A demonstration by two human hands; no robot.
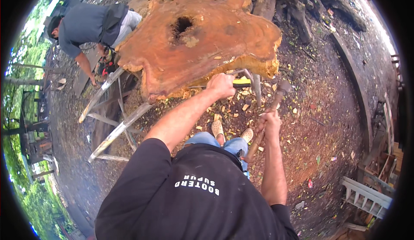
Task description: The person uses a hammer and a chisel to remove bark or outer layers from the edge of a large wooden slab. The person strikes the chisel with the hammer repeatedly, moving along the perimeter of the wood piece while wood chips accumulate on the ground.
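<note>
My left hand is closed around a chisel with a yellow handle, its tip set against the lower edge of a large reddish-brown wood slab. The slab has a dark hole near its middle and rests on pale metal supports. My right hand grips the wooden shaft of a hammer, its head raised a little to the right of the chisel. My feet in light shoes stand below the slab among wood chips.
Another person in a grey shirt bends over at the slab's far left. Dark logs and roots lie behind the slab. A light metal ladder lies at lower right. Chips litter the dirt ground.
</note>
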